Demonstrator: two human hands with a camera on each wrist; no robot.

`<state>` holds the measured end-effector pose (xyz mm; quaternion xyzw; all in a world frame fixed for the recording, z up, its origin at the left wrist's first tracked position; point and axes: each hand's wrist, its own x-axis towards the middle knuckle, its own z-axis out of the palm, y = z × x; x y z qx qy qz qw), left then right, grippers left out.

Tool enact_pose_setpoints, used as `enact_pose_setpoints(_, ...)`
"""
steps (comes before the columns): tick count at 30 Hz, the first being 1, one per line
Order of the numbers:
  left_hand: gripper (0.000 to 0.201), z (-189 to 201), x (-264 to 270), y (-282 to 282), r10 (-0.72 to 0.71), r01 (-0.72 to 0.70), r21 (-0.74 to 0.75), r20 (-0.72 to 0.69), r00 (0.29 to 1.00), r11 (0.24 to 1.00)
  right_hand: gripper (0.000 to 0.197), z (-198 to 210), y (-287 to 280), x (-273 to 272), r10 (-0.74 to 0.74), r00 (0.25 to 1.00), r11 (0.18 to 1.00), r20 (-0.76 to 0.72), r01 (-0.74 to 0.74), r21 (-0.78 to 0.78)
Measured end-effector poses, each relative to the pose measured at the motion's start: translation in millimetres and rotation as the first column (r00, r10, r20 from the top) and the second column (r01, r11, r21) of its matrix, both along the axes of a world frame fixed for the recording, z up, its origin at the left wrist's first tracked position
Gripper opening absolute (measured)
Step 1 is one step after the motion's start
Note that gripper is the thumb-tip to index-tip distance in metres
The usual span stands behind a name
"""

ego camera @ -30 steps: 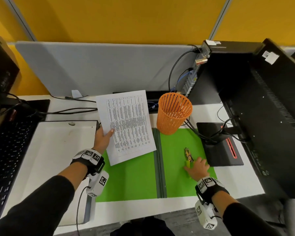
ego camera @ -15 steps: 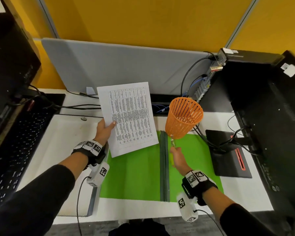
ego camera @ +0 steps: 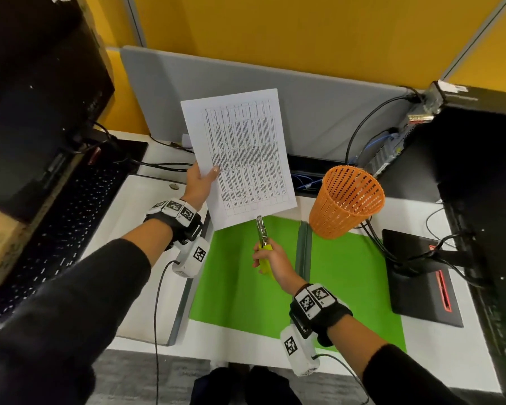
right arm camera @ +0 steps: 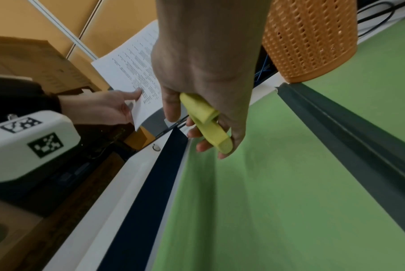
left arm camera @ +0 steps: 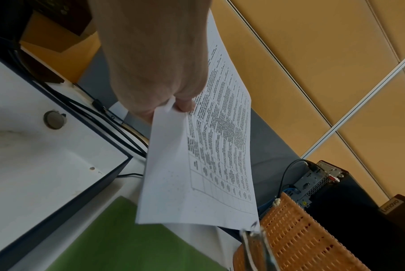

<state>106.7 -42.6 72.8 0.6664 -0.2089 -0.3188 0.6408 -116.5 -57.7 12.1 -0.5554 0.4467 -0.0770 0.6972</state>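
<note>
white sheet (ego camera: pixel 240 159) w/ printed table; yellow-handled metal tool (ego camera: pixel 261 233).

Head view: high above the desk (ego camera: pixel 415 220), facing forward and down, far enough to take in both forearms. Left wrist view: close behind the left hand (left arm camera: pixel 155 60), looking along it, past the printed sheet (left arm camera: pixel 196 174), toward the yellow partition (left arm camera: pixel 312 64). Right wrist view: close behind the right hand (right arm camera: pixel 203 64), looking along it, past the yellow-handled hole punch (right arm camera: pixel 206 121), over the green mat (right arm camera: pixel 278 192). All three views share the sheet, the mat and the orange mesh basket (ego camera: pixel 330 220).
</note>
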Motion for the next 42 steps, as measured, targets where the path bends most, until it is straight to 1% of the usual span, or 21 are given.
enact_pose_setpoints(3, 0.040, 0, -2, 2, 0.023, -0.023, -0.002, -0.006, 1.000, 1.000, 0.021, -7, 11, 2, 0.024, 1.000, 0.998, 0.007, -0.025, 0.064)
enact_pose_setpoints(9, 0.040, -4, -7, 1, 0.045, -0.045, -0.009, -0.024, 0.999, 0.999, 0.024, -8, 15, 5, 0.055, 0.998, 0.992, 0.028, -0.057, 0.113)
enact_pose_setpoints(16, 0.041, -8, -10, -2, 0.052, -0.053, -0.019, -0.040, 0.998, 0.998, 0.023, -10, 11, 2, 0.053, 0.993, 0.994, 0.106, -0.063, 0.091)
enact_pose_setpoints(22, 0.040, -11, -7, -5, 0.048, -0.048, -0.018, -0.047, 0.998, 0.999, 0.025, -11, 12, 3, 0.074, 0.990, 0.994, 0.121, -0.083, 0.069)
enact_pose_setpoints(26, 0.040, -17, -8, -6, 0.022, -0.024, -0.030, -0.060, 0.998, 0.999, 0.023, -10, 13, 8, 0.078, 0.993, 0.996, 0.092, -0.081, 0.035)
enact_pose_setpoints(27, 0.040, -18, -9, -6, 0.019, -0.021, -0.032, -0.061, 0.998, 0.999, 0.020, -10, 14, 9, 0.078, 0.994, 0.997, 0.081, -0.079, 0.018)
enact_pose_setpoints(29, 0.040, -21, -12, -7, 0.013, -0.016, -0.036, -0.062, 0.998, 0.999, 0.007, -10, 16, 12, 0.086, 0.995, 0.996, 0.051, -0.084, -0.041)
enact_pose_setpoints(30, 0.040, -23, -13, -7, 0.008, -0.011, -0.043, -0.064, 0.998, 0.999, 0.008, -11, 17, 13, 0.096, 0.995, 0.992, 0.030, -0.094, -0.079)
enact_pose_setpoints(32, 0.039, -26, -14, -8, 0.001, -0.005, -0.049, -0.070, 0.998, 0.999, 0.019, -12, 19, 13, 0.121, 0.992, 0.983, -0.019, -0.122, -0.140)
enact_pose_setpoints(33, 0.039, -28, -14, -9, 0.000, -0.004, -0.043, -0.072, 0.997, 0.999, 0.021, -12, 20, 14, 0.125, 0.992, 0.980, -0.031, -0.128, -0.149)
enact_pose_setpoints(37, 0.040, -39, -17, -9, 0.005, -0.007, -0.013, -0.075, 0.997, 1.000, 0.020, -18, 27, 11, 0.108, 0.992, 0.985, -0.061, -0.115, -0.132)
enact_pose_setpoints(42, 0.039, -58, -21, -7, -0.013, 0.012, -0.013, -0.094, 0.995, 1.000, 0.023, -28, 36, 5, 0.080, 0.991, 0.990, -0.107, -0.091, -0.105)
